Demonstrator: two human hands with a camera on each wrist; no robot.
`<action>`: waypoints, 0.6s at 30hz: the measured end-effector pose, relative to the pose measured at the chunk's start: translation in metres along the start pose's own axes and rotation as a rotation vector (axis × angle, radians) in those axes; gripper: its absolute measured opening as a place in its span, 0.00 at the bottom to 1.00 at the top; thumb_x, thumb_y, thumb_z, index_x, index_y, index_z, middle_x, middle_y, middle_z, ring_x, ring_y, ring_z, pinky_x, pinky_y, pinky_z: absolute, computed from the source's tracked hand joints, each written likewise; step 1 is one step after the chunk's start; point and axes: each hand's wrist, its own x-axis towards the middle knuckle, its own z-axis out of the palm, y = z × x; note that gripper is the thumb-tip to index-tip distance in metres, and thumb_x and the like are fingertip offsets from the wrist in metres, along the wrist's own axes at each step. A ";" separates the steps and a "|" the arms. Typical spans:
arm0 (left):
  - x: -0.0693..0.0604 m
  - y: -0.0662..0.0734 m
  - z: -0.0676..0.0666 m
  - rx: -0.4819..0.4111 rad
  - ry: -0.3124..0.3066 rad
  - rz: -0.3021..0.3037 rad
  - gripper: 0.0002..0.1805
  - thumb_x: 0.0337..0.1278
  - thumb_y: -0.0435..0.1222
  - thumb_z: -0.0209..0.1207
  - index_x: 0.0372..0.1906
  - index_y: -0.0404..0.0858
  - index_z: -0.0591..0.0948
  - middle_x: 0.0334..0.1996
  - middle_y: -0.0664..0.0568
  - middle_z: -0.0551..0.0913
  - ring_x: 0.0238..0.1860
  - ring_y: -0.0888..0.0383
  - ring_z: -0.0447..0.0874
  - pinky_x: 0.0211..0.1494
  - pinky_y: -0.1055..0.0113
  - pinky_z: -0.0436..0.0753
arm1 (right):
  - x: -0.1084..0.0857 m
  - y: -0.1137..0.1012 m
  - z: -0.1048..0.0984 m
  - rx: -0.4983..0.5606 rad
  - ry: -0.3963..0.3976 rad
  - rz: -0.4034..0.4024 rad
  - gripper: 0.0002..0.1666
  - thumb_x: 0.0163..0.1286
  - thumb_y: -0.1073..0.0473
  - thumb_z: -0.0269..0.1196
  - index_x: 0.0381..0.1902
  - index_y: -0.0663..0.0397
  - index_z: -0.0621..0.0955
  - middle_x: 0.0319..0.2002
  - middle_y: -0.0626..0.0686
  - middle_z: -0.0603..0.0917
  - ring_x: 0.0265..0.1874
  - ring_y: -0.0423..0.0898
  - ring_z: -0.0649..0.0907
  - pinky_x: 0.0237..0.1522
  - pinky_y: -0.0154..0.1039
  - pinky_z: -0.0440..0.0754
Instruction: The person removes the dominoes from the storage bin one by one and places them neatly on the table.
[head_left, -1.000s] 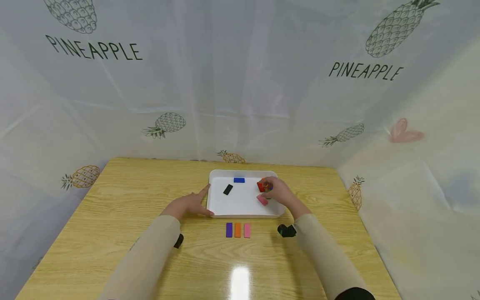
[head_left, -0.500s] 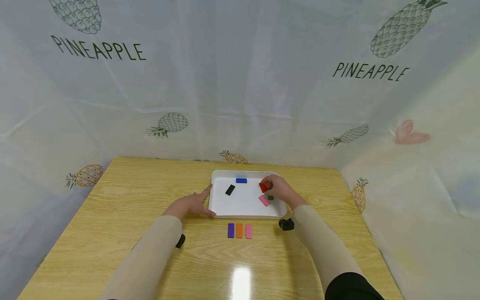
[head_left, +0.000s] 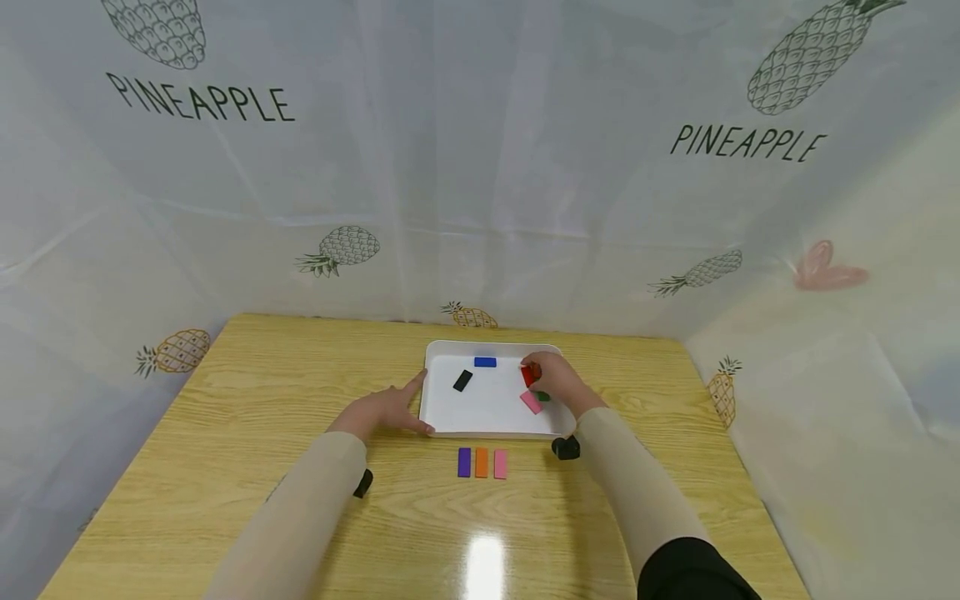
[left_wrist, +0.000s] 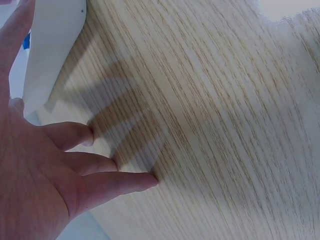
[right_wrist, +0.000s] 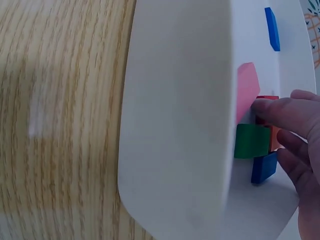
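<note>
Left hand: spread wide against left end of tray.
Right hand: fingers at red block, tray's right end; grip cannot be told.
Risk: crowding could make fingers drag green block.

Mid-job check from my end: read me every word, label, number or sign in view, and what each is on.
"PINEAPPLE": on the pale backdrop, below the large pineapple drawing at left.
"PINEAPPLE": same backdrop, below the large pineapple drawing at right.
No readable text shows on the blocks or white tray.
</note>
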 end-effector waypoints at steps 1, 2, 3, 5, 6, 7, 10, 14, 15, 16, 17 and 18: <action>0.000 0.000 0.000 0.001 0.001 0.001 0.62 0.49 0.58 0.68 0.79 0.48 0.39 0.71 0.28 0.57 0.70 0.30 0.53 0.66 0.33 0.56 | -0.001 0.000 0.000 0.002 0.001 0.003 0.27 0.58 0.67 0.72 0.57 0.55 0.80 0.53 0.55 0.79 0.49 0.53 0.75 0.56 0.49 0.77; 0.001 0.000 0.000 0.001 0.001 0.000 0.62 0.49 0.58 0.68 0.79 0.49 0.39 0.71 0.28 0.57 0.70 0.30 0.53 0.67 0.33 0.56 | -0.001 0.001 0.000 0.006 0.001 0.006 0.27 0.58 0.67 0.72 0.57 0.55 0.80 0.53 0.55 0.79 0.49 0.53 0.75 0.56 0.48 0.77; 0.001 0.001 0.001 0.004 0.002 0.001 0.62 0.49 0.58 0.68 0.79 0.49 0.39 0.71 0.28 0.57 0.70 0.30 0.54 0.66 0.33 0.56 | -0.001 0.001 0.000 0.006 0.002 0.003 0.27 0.59 0.67 0.72 0.57 0.56 0.80 0.53 0.55 0.79 0.49 0.53 0.75 0.56 0.49 0.77; 0.001 0.001 0.001 0.010 0.002 0.000 0.62 0.49 0.58 0.68 0.79 0.49 0.39 0.71 0.28 0.57 0.70 0.30 0.54 0.66 0.33 0.56 | -0.002 0.002 -0.001 0.009 0.000 0.001 0.26 0.59 0.67 0.72 0.57 0.56 0.80 0.53 0.55 0.79 0.49 0.53 0.75 0.55 0.48 0.77; 0.001 0.001 0.001 0.011 0.002 -0.001 0.62 0.49 0.58 0.68 0.79 0.49 0.39 0.71 0.28 0.56 0.70 0.30 0.53 0.66 0.33 0.56 | -0.002 0.002 -0.001 0.016 -0.001 0.002 0.27 0.59 0.66 0.72 0.57 0.56 0.80 0.53 0.55 0.79 0.49 0.53 0.75 0.55 0.48 0.78; 0.001 0.001 0.001 0.012 0.001 -0.003 0.62 0.49 0.58 0.68 0.79 0.49 0.39 0.71 0.28 0.56 0.70 0.30 0.53 0.66 0.33 0.56 | -0.002 0.002 -0.002 0.024 0.000 0.003 0.27 0.59 0.66 0.72 0.57 0.56 0.80 0.53 0.55 0.79 0.49 0.53 0.75 0.55 0.48 0.77; 0.001 0.001 0.001 0.014 -0.004 -0.006 0.63 0.49 0.58 0.68 0.79 0.49 0.38 0.71 0.28 0.55 0.71 0.30 0.53 0.66 0.32 0.55 | -0.002 0.002 -0.003 0.047 0.003 0.000 0.28 0.58 0.64 0.73 0.58 0.56 0.80 0.53 0.54 0.78 0.49 0.52 0.75 0.55 0.48 0.78; 0.001 0.000 0.001 0.011 -0.007 -0.007 0.64 0.48 0.59 0.68 0.79 0.48 0.38 0.71 0.27 0.55 0.70 0.30 0.52 0.66 0.32 0.55 | -0.005 0.000 -0.006 0.079 0.003 -0.003 0.29 0.56 0.62 0.75 0.57 0.56 0.81 0.50 0.53 0.79 0.45 0.51 0.75 0.51 0.47 0.78; 0.001 0.000 0.001 0.009 -0.007 -0.008 0.64 0.48 0.59 0.68 0.79 0.48 0.38 0.71 0.27 0.55 0.70 0.30 0.53 0.66 0.32 0.55 | -0.006 0.000 -0.007 0.083 0.002 -0.008 0.30 0.56 0.61 0.75 0.57 0.56 0.81 0.48 0.53 0.79 0.44 0.51 0.75 0.50 0.46 0.78; 0.001 0.000 0.001 0.010 -0.007 -0.009 0.64 0.48 0.59 0.68 0.79 0.49 0.38 0.71 0.27 0.55 0.70 0.30 0.53 0.66 0.32 0.55 | -0.007 -0.002 -0.008 0.090 0.000 -0.013 0.29 0.55 0.61 0.75 0.57 0.56 0.82 0.47 0.53 0.79 0.43 0.51 0.75 0.48 0.45 0.78; 0.001 -0.001 0.001 0.011 -0.006 -0.010 0.64 0.48 0.59 0.68 0.79 0.49 0.38 0.71 0.28 0.56 0.70 0.30 0.53 0.66 0.32 0.55 | -0.008 -0.003 -0.009 0.093 -0.001 -0.021 0.29 0.55 0.60 0.76 0.56 0.56 0.82 0.45 0.53 0.79 0.42 0.51 0.75 0.46 0.44 0.79; 0.002 -0.001 0.001 0.010 -0.007 -0.013 0.64 0.48 0.60 0.68 0.79 0.49 0.38 0.71 0.28 0.55 0.70 0.30 0.53 0.66 0.32 0.55 | -0.009 -0.004 -0.010 0.094 -0.003 -0.029 0.29 0.55 0.60 0.76 0.56 0.56 0.82 0.43 0.52 0.79 0.41 0.51 0.75 0.45 0.43 0.79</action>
